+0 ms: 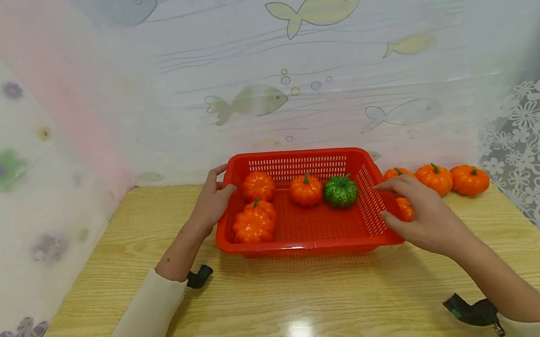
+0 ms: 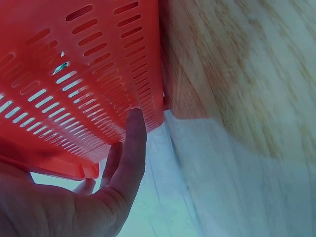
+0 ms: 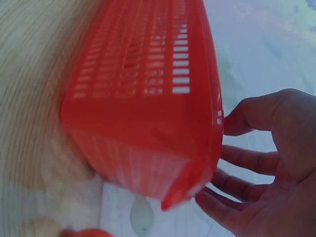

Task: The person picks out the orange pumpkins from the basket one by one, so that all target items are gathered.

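A red plastic basket (image 1: 307, 247) with slotted walls stands on the table. Inside it lie a green pumpkin (image 1: 340, 191), an orange pumpkin (image 1: 306, 190) beside it, and two more orange pumpkins at the left, one behind (image 1: 258, 186) the other (image 1: 254, 222). My left hand (image 1: 212, 201) holds the basket's left rim, thumb on top; in the left wrist view its fingers (image 2: 134, 148) reach along the outer wall. At the right rim is my right hand (image 1: 420, 208), fingers spread and only loosely bent; its fingertips meet the rim's edge in the right wrist view.
Several orange pumpkins, one of them at the far right (image 1: 469, 180), lie on the wooden table (image 1: 264, 310) to the right of the basket. Behind stands a fish-patterned curtain (image 1: 240, 57). Dark wrist mounts (image 1: 471, 312) hang below both forearms.
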A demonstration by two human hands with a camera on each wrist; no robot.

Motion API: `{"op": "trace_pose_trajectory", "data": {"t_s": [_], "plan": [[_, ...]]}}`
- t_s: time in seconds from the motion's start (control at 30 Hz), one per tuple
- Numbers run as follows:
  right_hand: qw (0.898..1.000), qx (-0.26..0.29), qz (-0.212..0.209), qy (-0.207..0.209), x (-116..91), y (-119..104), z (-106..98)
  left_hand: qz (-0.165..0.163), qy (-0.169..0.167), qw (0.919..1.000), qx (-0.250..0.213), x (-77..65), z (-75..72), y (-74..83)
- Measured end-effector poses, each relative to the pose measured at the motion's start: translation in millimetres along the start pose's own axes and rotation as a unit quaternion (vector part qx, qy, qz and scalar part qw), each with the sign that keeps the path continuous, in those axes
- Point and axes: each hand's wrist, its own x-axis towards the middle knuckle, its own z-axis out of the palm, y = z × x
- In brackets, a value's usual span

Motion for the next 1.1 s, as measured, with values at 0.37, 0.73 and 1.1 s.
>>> {"op": "trace_pose_trajectory", "data": {"t_s": [0.37, 0.73, 1.1], "plan": [[0.999, 0.032, -0.021, -0.030, 17, -33, 22, -0.003, 0.004, 1.0000, 0.007, -0.3, 0.4, 1.2], [0.996, 0.061, -0.032, -0.063, 36, -55, 46, -0.005, 0.002, 1.0000, 0.006, 0.7, 0.3, 0.6], [0.992, 0.053, -0.041, -0.105, 56, -76, 59, -0.003, 0.001, 1.0000, -0.003, 1.2, 0.7, 0.1]]}}
